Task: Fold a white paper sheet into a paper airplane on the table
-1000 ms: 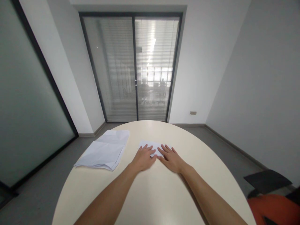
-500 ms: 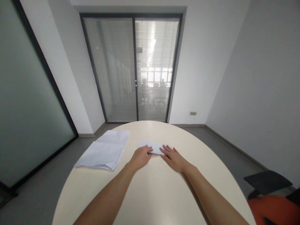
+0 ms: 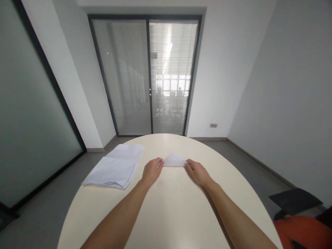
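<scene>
A small folded sheet of white paper (image 3: 174, 160) is at the middle of the pale round table (image 3: 168, 207). Its far side rises to a point, and its straight edge faces me. My left hand (image 3: 153, 170) pinches the left end of it between thumb and fingers. At the opposite end my right hand (image 3: 198, 172) is closed on the right corner, the thumb on the near side. Both hands stay low over the tabletop. The fingers cover the two end corners.
A stack of creased white paper sheets (image 3: 116, 166) lies at the table's left side. A chair with an orange seat (image 3: 303, 230) and black armrest (image 3: 295, 200) stands at the lower right. Beyond the table is a glass door with blinds (image 3: 135, 79).
Both hands have moved outward to the ends of the paper. My right hand, flat on it before, now grips its corner. The paper now shows a pointed far side.
</scene>
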Demonstrator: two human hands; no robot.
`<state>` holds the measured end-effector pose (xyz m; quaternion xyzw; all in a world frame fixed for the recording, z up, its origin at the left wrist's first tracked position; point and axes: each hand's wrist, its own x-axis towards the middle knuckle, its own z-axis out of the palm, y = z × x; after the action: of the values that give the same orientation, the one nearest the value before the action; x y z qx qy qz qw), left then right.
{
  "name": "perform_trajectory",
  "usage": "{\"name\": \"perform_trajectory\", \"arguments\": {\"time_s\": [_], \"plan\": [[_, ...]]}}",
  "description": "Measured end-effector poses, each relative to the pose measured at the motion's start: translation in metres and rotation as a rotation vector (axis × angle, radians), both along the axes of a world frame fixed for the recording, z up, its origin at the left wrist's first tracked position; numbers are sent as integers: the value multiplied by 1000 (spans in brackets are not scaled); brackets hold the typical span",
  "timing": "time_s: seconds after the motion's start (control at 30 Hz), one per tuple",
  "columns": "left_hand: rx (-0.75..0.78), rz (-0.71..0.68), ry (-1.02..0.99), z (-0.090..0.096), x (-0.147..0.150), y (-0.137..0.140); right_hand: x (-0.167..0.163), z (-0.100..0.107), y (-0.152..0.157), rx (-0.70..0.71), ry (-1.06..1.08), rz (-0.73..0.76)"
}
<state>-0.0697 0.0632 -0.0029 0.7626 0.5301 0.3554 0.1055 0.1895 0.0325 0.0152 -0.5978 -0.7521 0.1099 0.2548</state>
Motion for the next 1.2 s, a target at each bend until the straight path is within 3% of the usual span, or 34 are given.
{"name": "perform_trajectory", "arguments": {"time_s": [0.3, 0.5, 0.63, 0.77, 1.0, 1.1, 1.2], "plan": [[96, 46, -205, 8, 1, 0, 1, -7, 15, 105, 418, -78], [55, 134, -246, 10, 4, -1, 2, -9, 21, 57, 577, -56], [-77, 235, -51, 10, 4, -3, 6, -13, 22, 23, 472, -133], [-76, 199, 113, 6, 4, -6, 9, -14, 19, 12, 250, -194], [56, -105, 163, -2, 6, -4, 8, -12, 17, -9, 11, -235], [29, -243, 179, -2, 7, -2, 7, -10, 16, -8, -33, -223], [-15, -270, 204, 2, 9, -7, 7, -9, 16, -11, -64, -213]]}}
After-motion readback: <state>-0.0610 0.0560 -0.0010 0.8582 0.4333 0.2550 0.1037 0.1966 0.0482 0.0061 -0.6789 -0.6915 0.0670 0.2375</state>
